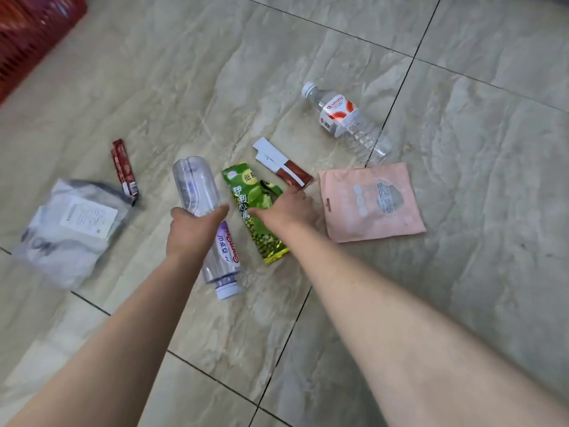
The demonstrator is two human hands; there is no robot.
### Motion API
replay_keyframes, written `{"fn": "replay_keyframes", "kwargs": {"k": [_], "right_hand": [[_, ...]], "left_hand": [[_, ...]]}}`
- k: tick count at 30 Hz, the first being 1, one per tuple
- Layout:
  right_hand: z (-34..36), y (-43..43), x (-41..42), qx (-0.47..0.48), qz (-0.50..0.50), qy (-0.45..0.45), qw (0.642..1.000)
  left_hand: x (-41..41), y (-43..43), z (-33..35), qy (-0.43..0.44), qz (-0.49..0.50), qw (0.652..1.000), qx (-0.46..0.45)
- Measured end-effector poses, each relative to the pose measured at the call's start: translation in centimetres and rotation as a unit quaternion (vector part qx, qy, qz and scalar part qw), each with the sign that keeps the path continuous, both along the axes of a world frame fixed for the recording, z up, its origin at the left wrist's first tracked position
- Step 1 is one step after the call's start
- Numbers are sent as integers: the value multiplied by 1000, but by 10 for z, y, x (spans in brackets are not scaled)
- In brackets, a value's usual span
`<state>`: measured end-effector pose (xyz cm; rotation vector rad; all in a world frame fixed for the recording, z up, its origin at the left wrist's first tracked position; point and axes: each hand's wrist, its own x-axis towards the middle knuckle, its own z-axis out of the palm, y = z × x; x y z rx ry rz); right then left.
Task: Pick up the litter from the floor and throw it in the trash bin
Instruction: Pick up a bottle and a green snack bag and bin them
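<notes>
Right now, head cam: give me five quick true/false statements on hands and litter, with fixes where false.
1. The left hand grips the clear bottle with the purple label. True.
2. The right hand is holding the pink pouch. False: it is on the green snack wrapper; the pouch lies apart on the floor.
3. The bottle with the red and white label stands upright. False: it lies on its side.
4. A small dark red sachet lies beside the grey plastic bag. True.
5. The red basket sits at the lower right. False: it is at the upper left corner.
</notes>
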<state>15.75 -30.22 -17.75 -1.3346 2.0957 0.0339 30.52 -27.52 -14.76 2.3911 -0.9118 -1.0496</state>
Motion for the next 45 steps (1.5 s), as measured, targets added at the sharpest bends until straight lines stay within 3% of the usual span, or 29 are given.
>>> {"fn": "replay_keyframes", "kwargs": {"k": [5, 9, 12, 15, 20, 23, 27, 32, 39, 45], "right_hand": [[-15, 1, 31, -43, 85, 17, 995], [-10, -24, 14, -167, 170, 6, 971], [-10, -56, -6, -210, 200, 53, 955], [-19, -70, -20, -183, 155, 106, 965], [-25, -73, -19, -85, 33, 37, 995], [-6, -60, -17, -51, 17, -1, 999], [62, -49, -38, -37, -2, -17, 999], [193, -72, -131, -46, -64, -2, 997], [372, -107, -312, -51, -144, 7, 988], [458, -129, -466, -49, -211, -10, 976]], "left_hand": [[17, -2, -5, -5, -9, 1000, -9], [28, -2, -11, -4, -15, 1000, -17], [29, -2, -14, -7, -26, 999, -19], [24, -1, -15, -12, -37, 999, -19], [15, -3, -4, -1, -44, 999, -12], [9, -2, 22, 4, -55, 998, -8], [-13, 0, 84, 20, -73, 997, -3], [-80, -14, 193, 45, -121, 991, 20], [-241, -74, 356, 56, -232, 970, 50], [-399, -134, 442, 60, -312, 945, 78]]}}
